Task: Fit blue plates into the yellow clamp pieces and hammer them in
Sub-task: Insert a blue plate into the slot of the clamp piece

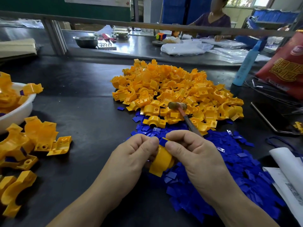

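Two hands meet above the dark matte table (85, 122). The left hand (131, 156) curls round a glossy, curved yellow clamp piece (161, 158). The right hand (193, 151) pinches a flat blue plate (163, 141) at the piece's upper edge, over a heap of loose blue plates (229, 169).

No writing here is sharp enough to read. A red bag (285, 68) at the right edge carries large gold characters in a block and a round pale emblem above them, both too blurred and tilted to make out. A white printed sheet (293, 190) at the lower right shows rows of small dark print, smeared beyond reading. A pale blue bottle (246, 66) bears a small dark mark near its base, illegible. A white notice (96, 0) at the top edge has faint print, cut off.
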`<state>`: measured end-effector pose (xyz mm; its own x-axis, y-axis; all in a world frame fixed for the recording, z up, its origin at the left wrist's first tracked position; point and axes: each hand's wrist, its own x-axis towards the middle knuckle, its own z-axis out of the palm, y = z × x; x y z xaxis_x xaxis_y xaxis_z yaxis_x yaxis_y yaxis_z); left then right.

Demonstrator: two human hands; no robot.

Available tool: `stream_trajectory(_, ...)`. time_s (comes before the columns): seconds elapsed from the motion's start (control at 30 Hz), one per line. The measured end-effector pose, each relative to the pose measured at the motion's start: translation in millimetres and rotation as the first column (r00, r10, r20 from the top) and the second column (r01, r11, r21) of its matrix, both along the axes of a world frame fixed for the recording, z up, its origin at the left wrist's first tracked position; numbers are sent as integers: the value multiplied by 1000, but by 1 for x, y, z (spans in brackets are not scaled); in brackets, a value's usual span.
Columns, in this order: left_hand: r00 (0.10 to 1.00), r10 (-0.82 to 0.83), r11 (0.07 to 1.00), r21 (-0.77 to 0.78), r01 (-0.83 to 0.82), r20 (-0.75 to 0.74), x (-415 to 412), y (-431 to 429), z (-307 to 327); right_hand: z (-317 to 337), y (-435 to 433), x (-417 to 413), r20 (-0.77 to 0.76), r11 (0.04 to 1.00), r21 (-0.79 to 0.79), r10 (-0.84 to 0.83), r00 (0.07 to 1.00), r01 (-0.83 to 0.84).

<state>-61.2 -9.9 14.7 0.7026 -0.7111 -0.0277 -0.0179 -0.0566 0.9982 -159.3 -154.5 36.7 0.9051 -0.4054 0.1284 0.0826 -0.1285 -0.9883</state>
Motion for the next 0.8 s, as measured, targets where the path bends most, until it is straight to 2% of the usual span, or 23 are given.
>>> stream_trajectory(0.1,998,28,998,-55,-31,-56,1,-1,0,-1,3,0,-18,996,-92,21,1000,-22)
stream_trajectory(0.27,985,124,992,-32,-121,123,1,-1,-4,-1,4,0,-73,992,-117,35,997,-44)
stream_trajectory(0.47,979,142,989,9,-145,148,2,0,-3,-2,4,1,-101,996,-61,59,993,-65)
stream_trajectory(0.6,960,132,990,6,-138,245,-2,2,1,-2,1,0,-115,996,-4,89,989,-90)
stream_trajectory(0.67,949,125,990,20,-136,290,-4,1,4,-2,1,0,-117,995,-11,95,989,-96)
stream_trajectory(0.8,950,125,989,38,-142,286,-4,0,4,-4,3,0,-118,992,-91,73,990,-84)
